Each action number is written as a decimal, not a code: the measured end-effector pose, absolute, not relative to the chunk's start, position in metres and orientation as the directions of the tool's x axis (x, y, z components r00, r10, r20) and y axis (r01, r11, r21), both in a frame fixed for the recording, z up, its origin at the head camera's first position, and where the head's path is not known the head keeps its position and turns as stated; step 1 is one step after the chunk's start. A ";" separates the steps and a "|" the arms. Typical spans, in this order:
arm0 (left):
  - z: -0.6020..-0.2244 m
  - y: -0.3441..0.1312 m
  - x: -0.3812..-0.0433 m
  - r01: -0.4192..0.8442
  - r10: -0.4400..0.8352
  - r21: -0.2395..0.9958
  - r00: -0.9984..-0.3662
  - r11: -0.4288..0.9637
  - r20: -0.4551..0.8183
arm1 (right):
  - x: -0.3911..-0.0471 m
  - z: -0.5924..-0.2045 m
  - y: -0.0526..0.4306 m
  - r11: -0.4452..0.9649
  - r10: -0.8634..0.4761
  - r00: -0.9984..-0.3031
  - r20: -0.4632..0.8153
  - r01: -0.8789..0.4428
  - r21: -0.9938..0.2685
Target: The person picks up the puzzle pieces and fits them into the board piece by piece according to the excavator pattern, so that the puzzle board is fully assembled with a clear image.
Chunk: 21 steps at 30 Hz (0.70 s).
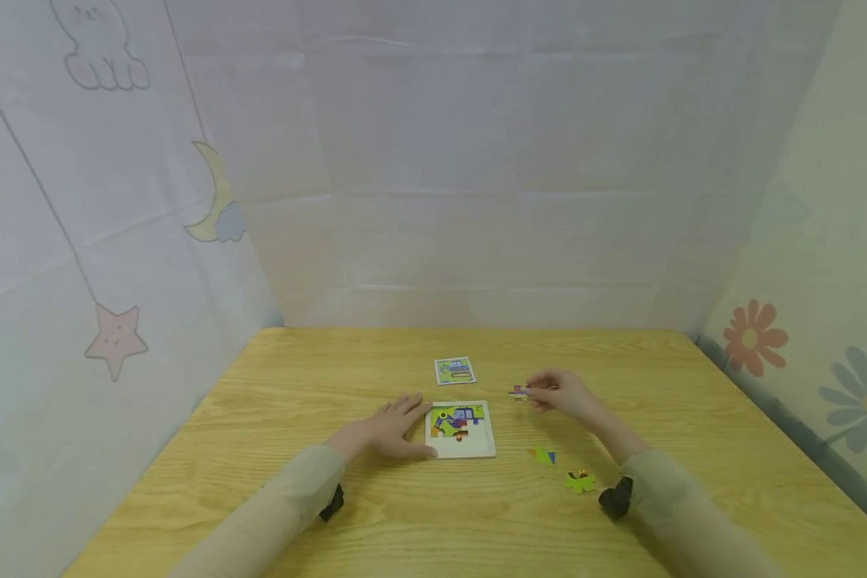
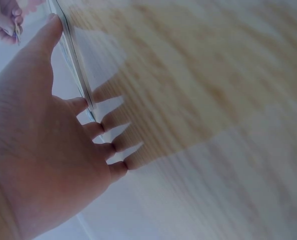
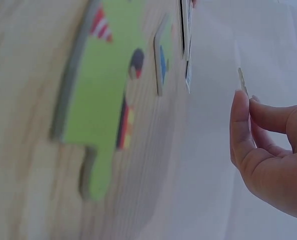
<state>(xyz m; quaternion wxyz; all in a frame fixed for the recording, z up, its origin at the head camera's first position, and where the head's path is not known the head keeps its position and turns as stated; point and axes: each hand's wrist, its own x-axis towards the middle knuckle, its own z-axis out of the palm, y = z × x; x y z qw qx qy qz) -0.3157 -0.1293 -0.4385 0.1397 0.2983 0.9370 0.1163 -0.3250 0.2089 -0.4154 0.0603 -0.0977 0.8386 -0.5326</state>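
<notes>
Our right hand (image 1: pixel 559 395) pinches a puzzle piece (image 1: pixel 518 392) between thumb and fingers, while our left hand (image 1: pixel 392 429) lies with fingers spread along the nine o'clock edge of the puzzle tray (image 1: pixel 482 445), thumb at its near corner. Taking twelve as straight away from us, we judge that one relation counts most: the held piece sits at about two o'clock from the tray, apart from it. So the tray lies near eight o'clock from our right hand and at three from our left, which is the nearer hand and touches it. Bare tray floor shows from three round to about seven o'clock.

As for the piece, its visible end points to nine o'clock, and its long axis seems to run nine to three (our fingertips cover the other end, so we cannot be sure). Our right-wrist view shows it edge-on, slightly tilted and clear of the table (image 1: pixel 296 385). One loose piece (image 1: pixel 543 455) lies at about four o'clock from the tray.
</notes>
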 end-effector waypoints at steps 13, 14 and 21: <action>-0.437 -0.129 -0.315 0.530 0.597 0.306 -0.779 0.791 -0.192 | -0.329 -0.418 0.184 0.396 -0.268 -0.963 -0.021 -0.090 -0.914; -0.437 -0.129 -0.315 0.530 0.597 0.306 -0.779 0.791 -0.194 | -0.329 -0.418 0.182 0.399 -0.269 -0.963 -0.022 -0.090 -0.912; -0.438 -0.128 -0.316 0.517 0.582 0.297 -0.788 0.803 -0.199 | -0.330 -0.419 0.169 0.398 -0.309 -0.950 -0.029 -0.102 -0.912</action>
